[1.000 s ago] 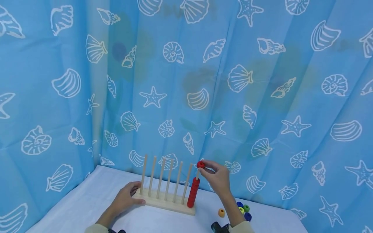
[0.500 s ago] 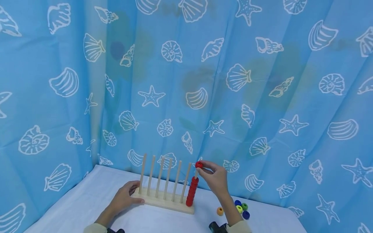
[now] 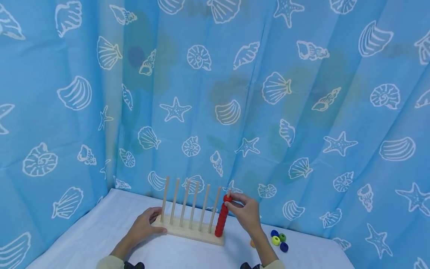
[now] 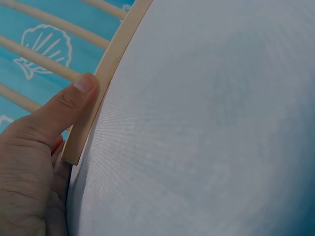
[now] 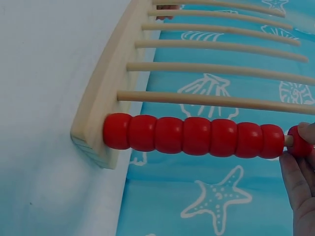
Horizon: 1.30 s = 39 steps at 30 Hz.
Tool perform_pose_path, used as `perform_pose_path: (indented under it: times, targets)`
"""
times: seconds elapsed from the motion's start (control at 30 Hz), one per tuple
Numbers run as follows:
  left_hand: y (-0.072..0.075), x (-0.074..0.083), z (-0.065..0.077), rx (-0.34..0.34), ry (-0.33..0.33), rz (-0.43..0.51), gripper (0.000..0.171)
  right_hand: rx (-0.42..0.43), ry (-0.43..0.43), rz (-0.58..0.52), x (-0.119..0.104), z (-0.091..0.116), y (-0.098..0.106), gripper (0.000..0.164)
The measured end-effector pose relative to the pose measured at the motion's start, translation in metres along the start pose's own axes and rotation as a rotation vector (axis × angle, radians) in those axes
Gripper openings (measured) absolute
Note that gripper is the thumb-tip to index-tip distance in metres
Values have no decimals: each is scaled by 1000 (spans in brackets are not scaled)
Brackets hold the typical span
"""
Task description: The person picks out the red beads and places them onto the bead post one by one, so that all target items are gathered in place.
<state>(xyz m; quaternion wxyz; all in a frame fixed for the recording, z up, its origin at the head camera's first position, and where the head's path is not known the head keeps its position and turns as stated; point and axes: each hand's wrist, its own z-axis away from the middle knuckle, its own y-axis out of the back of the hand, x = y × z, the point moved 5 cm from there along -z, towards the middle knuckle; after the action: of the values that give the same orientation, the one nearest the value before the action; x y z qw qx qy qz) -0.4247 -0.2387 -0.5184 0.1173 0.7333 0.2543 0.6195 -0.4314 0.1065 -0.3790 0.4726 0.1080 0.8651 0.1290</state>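
A wooden peg stand [image 3: 191, 233] with a row of upright pegs is on the white cloth. My left hand [image 3: 144, 226] grips the base's left end; in the left wrist view the thumb [image 4: 74, 101] presses along the base's edge. On the rightmost peg sits a stack of several red beads [image 5: 196, 136]. My right hand [image 3: 248, 215] pinches another red bead [image 3: 227, 198] threaded on that peg, whose tip pokes out above it. The right wrist view shows a narrow gap between this bead [image 5: 295, 142] and the stack. The other pegs carry no beads.
To the right of the stand lie loose beads: a yellow bead [image 3: 276, 240], a green bead [image 3: 282, 237] and two blue beads, one the nearer blue bead [image 3: 283, 247]. An orange bead [image 3: 252, 243] is partly hidden by the right forearm. A blue shell-print curtain [image 3: 208, 93] hangs behind.
My right hand has moved down, bringing the red bead from the peg's tip to lower on the peg, nearer the stack. The left hand stays on the base.
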Motion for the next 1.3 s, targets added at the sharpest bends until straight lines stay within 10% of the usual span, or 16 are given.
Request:
perform_pose_path:
  times: [0.57,1.3]
  targets:
    - [-1,-4,-1,1,-5,5,99,4,-89,10,10,9,-4,38]
    - [3,7,4,-33,-66,-65,98,32,26,49,10,13,13,35]
